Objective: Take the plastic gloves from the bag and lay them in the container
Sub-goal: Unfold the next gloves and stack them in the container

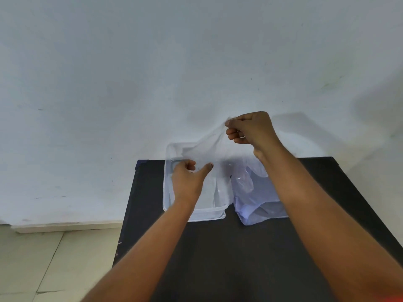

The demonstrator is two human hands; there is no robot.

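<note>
While the thin clear plastic glove [205, 147] hangs stretched above the clear rectangular plastic container [196, 212] | right hand [250, 131] pinches cuff, left hand [189, 179] pinches lower edge | risk: film clings, misses container beside translucent bag [257, 199]

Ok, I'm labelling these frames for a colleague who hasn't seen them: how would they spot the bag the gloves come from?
On the black table, look right of the clear rigid container, under the right hand. The bag is the soft, crumpled, bluish-tinted plastic heap lying there, unlike the box with its straight walls.
</note>
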